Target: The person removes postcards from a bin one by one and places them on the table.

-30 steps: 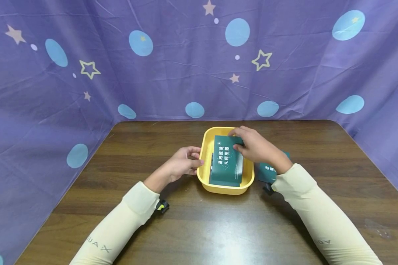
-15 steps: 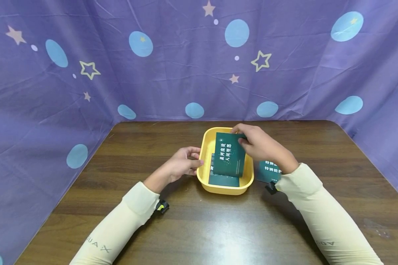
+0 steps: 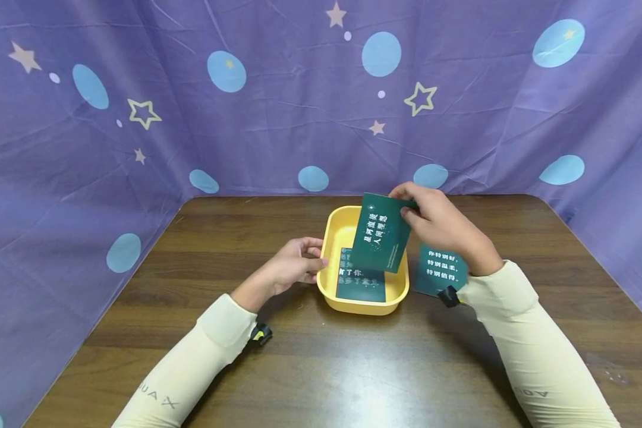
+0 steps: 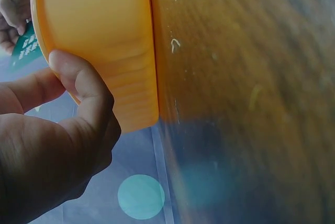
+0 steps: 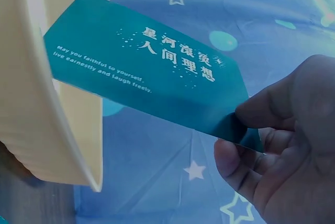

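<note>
My right hand [image 3: 440, 221] pinches a dark green postcard [image 3: 381, 236] by its upper right edge. The postcard is tilted and overlaps the yellow plastic basin [image 3: 361, 307]; white lettering shows on it, also in the right wrist view, where thumb and fingers hold one corner of the card [image 5: 152, 62]. Inside the basin lies another green card [image 3: 362, 291], partly covered by the held one. At the basin's left side my left hand [image 3: 286, 267] grips the rim with thumb and fingers, as the left wrist view shows on the basin wall [image 4: 104, 41].
A third green card [image 3: 437, 270] lies on the wooden table [image 3: 321, 368] to the right of the basin, partly beneath my right forearm. A purple curtain [image 3: 278, 131] with stars and blue ovals hangs behind the table.
My right hand has lifted the postcard up and to the right, uncovering more of the card in the basin and of the one on the table. The left hand has stayed put.
</note>
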`<action>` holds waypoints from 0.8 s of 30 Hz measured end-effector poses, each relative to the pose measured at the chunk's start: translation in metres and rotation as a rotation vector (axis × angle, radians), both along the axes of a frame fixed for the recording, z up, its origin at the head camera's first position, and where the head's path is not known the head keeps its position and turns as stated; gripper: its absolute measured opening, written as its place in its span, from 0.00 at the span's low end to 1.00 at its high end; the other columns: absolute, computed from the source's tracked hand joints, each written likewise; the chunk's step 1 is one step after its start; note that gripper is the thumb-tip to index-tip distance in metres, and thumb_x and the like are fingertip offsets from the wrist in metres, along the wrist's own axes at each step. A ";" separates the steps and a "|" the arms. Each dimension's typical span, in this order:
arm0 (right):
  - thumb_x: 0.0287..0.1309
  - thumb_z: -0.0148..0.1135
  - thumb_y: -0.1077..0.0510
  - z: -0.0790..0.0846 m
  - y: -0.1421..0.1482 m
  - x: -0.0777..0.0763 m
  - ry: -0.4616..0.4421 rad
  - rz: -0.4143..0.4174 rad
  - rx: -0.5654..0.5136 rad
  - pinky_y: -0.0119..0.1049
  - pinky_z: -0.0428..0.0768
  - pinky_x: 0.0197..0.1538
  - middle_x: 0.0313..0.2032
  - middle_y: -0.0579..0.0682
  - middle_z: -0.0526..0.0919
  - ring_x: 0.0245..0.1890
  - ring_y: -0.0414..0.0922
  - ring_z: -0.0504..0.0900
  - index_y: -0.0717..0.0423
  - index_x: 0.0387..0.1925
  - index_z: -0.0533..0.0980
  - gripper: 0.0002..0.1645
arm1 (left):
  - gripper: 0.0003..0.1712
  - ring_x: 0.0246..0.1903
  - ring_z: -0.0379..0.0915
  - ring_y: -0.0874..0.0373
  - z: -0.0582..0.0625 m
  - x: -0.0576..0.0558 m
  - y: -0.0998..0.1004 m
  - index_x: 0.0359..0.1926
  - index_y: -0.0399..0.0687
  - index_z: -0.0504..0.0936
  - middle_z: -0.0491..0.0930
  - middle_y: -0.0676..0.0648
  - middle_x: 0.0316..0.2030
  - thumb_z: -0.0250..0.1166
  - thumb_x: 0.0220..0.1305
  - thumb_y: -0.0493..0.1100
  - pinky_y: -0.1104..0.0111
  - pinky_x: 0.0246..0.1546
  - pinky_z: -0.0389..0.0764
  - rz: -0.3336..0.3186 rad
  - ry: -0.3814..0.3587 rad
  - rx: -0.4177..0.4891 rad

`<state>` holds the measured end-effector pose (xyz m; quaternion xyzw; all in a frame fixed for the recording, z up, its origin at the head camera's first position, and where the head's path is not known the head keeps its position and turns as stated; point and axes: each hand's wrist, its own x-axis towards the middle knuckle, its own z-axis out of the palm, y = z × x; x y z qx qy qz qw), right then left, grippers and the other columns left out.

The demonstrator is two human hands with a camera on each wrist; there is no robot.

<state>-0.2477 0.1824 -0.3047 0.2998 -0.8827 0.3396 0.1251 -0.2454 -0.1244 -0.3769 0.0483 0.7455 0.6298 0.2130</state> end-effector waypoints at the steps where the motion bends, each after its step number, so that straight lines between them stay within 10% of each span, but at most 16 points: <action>1: 0.70 0.51 0.70 0.001 0.002 0.000 0.007 -0.008 -0.007 0.45 0.78 0.45 0.48 0.55 0.83 0.42 0.49 0.78 0.61 0.57 0.76 0.17 | 0.30 0.34 0.76 0.55 0.000 0.000 0.000 0.70 0.33 0.66 0.69 0.44 0.47 0.63 0.69 0.29 0.70 0.30 0.84 0.001 0.000 -0.001; 24: 0.68 0.54 0.69 0.026 0.072 0.006 0.031 -0.289 -0.167 0.25 0.72 0.33 0.40 0.58 0.82 0.29 0.39 0.76 0.60 0.54 0.78 0.16 | 0.31 0.36 0.77 0.55 -0.001 -0.001 0.000 0.70 0.31 0.65 0.70 0.43 0.47 0.62 0.69 0.28 0.70 0.31 0.84 -0.008 0.013 0.004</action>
